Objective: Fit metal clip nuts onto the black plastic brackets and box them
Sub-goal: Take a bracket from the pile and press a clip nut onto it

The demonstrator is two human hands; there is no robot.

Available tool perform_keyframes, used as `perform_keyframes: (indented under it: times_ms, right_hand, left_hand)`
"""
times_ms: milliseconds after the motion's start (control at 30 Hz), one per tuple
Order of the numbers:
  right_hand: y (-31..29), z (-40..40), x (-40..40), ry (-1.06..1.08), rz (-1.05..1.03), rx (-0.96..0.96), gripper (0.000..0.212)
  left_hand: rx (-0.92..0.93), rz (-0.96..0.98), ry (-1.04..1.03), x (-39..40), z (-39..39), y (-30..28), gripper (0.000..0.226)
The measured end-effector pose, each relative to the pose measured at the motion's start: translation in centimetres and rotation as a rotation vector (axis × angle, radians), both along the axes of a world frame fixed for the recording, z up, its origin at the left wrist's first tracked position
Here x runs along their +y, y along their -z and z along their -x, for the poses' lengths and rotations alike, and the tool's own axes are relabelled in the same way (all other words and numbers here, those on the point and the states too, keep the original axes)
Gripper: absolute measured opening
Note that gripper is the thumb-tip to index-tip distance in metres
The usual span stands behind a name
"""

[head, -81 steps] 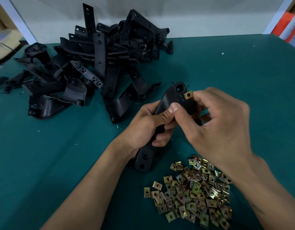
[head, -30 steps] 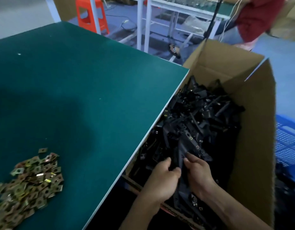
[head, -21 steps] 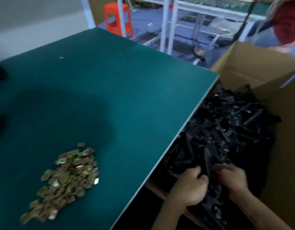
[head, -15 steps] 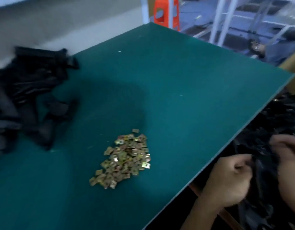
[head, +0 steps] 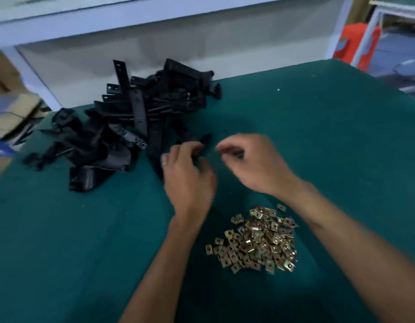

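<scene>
On the green table (head: pixel 318 141) the left hand (head: pixel 188 178) reaches into the near edge of the bracket pile (head: pixel 132 122), its fingers curled, it seems, round a black bracket (head: pixel 203 142), though blur and the hand itself hide the grip. The right hand (head: pixel 253 164) hovers just beside it above the table, fingers loosely curled with thumb near forefinger; whether they pinch anything I cannot tell. The heap of clip nuts (head: pixel 255 241) lies near the front between the two forearms, apart from the pile; a cardboard box (head: pixel 8 113) sits off the left edge and an orange stool (head: pixel 355 45) stands beyond the far right corner.
</scene>
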State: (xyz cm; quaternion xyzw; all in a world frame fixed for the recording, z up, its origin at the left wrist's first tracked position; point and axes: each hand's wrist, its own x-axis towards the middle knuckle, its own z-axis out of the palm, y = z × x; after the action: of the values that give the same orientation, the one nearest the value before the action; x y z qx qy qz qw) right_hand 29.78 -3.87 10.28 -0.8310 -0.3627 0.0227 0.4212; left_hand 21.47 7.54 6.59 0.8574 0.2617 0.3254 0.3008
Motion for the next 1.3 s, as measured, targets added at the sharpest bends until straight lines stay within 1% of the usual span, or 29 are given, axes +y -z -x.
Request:
perform_keyframes:
  times_ms: [33, 67, 100, 133, 200, 233, 267, 367, 433, 500, 600, 667, 700, 767, 800, 833, 867, 933, 967, 1000, 1033, 1067, 1100, 1167, 1200, 1233, 1300]
  right_hand:
    - [0.8, -0.4, 1.5, -0.044, 0.039, 0.012, 0.022]
    - [1.3, -0.5, 2.5, -0.077, 0.06, 0.02, 0.021]
    - [1.8, -0.6, 3.3, -0.101, 0.074, 0.021, 0.02]
    - [2.1, -0.6, 3.7, -0.117, 0.081, 0.006, 0.02]
    - [2.6, -0.9, 3.4, -0.131, 0.083, -0.032, 0.019]
    - [2.9, -1.2, 3.1, -0.135, 0.077, -0.038, 0.018]
    - [3.0, -1.6, 2.7, -0.139, 0.07, -0.041, 0.018]
    - [3.9, -2.2, 1.6, -0.108, -0.01, -0.039, 0.017]
    - [4.7, -2.4, 0.9, -0.048, -0.084, -0.113, 0.016]
    - [5.2, -2.5, 0.2, -0.01, -0.09, -0.236, 0.019]
    - [4.9, -2.7, -0.2, -0.048, -0.086, -0.41, 0.035]
    - [4.2, -2.4, 0.0, -0.054, -0.049, -0.539, 0.053]
    - [3.9, -2.3, 0.2, -0.051, -0.036, -0.594, 0.063]
    - [3.4, -2.1, 0.5, -0.054, -0.008, -0.689, 0.075]
    - [3.3, -1.9, 0.5, -0.056, 0.02, -0.737, 0.074]
    - [3.3, -1.8, 0.5, -0.051, 0.033, -0.788, 0.068]
    - [3.3, -1.8, 0.4, -0.027, 0.012, -0.828, 0.059]
    - [3.3, -2.0, -0.1, 0.079, -0.084, -0.829, 0.046]
    - [3.4, -2.0, -0.4, 0.143, -0.131, -0.775, 0.041]
    - [3.4, -2.1, -0.7, 0.176, -0.186, -0.676, 0.035]
    - [3.3, -2.3, -1.0, 0.147, -0.256, -0.526, 0.031]
    - [3.2, -2.5, -1.3, 0.052, -0.333, -0.322, 0.029]
    - [3.0, -2.7, -1.4, -0.089, -0.399, -0.081, 0.028]
    - [2.7, -2.6, -1.5, -0.364, -0.458, 0.358, 0.03]
    - [2.8, -2.2, -1.4, -0.451, -0.448, 0.51, 0.032]
    - [2.8, -1.8, -1.2, -0.507, -0.421, 0.62, 0.034]
    - [3.1, -0.6, -0.5, -0.557, -0.325, 0.74, 0.033]
  left_hand:
    - [0.018, -0.13, -0.112, 2.7, 0.4, 0.6, 0.034]
    - [0.083, -0.143, -0.185, 5.7, 1.0, 1.6, 0.039]
    - [0.23, -0.173, -0.208, 6.5, 0.8, 1.7, 0.044]
    - [0.328, -0.234, -0.209, 5.9, 0.4, 2.0, 0.048]
    - [0.306, -0.224, -0.152, 6.7, 0.1, 3.3, 0.052]
    - [0.286, -0.196, -0.164, 7.9, 0.2, 3.4, 0.052]
    - [0.239, -0.186, -0.19, 8.5, 0.0, 3.3, 0.054]
    - [0.129, -0.272, -0.286, 7.1, -0.9, 2.9, 0.058]
    - [0.04, -0.421, -0.326, 7.1, -0.7, 2.8, 0.057]
    - [-0.062, -0.589, -0.354, 7.4, -0.6, 2.7, 0.059]
    - [-0.256, -0.855, -0.495, 7.6, -0.7, 2.4, 0.062]
    - [-0.389, -0.989, -0.456, 7.4, -0.7, 1.9, 0.05]
    - [-0.436, -1.021, -0.402, 6.9, -0.7, 1.8, 0.043]
    - [-0.501, -1.022, -0.233, 5.7, -0.8, 1.8, 0.033]
    - [-0.53, -0.997, -0.136, 5.0, -0.9, 1.8, 0.03]
    - [-0.556, -0.955, -0.048, 4.3, -1.1, 1.9, 0.028]
    - [-0.584, -0.882, 0.013, 3.8, -1.2, 1.9, 0.031]
    - [-0.639, -0.641, 0.093, 3.3, -1.5, 2.0, 0.057]
    - [-0.662, -0.493, 0.122, 3.3, -1.5, 2.2, 0.07]
    - [-0.672, -0.336, 0.141, 3.4, -1.5, 2.3, 0.078]
    - [-0.656, -0.18, 0.156, 3.3, -1.3, 2.4, 0.081]
    - [-0.62, -0.032, 0.191, 3.3, -1.2, 2.5, 0.081]
    - [-0.577, 0.093, 0.245, 3.3, -1.0, 2.5, 0.077]
    - [-0.503, 0.225, 0.347, 3.1, -0.8, 2.2, 0.07]
    - [-0.47, 0.248, 0.389, 3.1, -0.7, 2.1, 0.068]
    - [-0.442, 0.268, 0.42, 3.0, -0.6, 2.0, 0.063]
    - [-0.421, 0.352, 0.419, 2.9, -0.2, 2.2, 0.042]
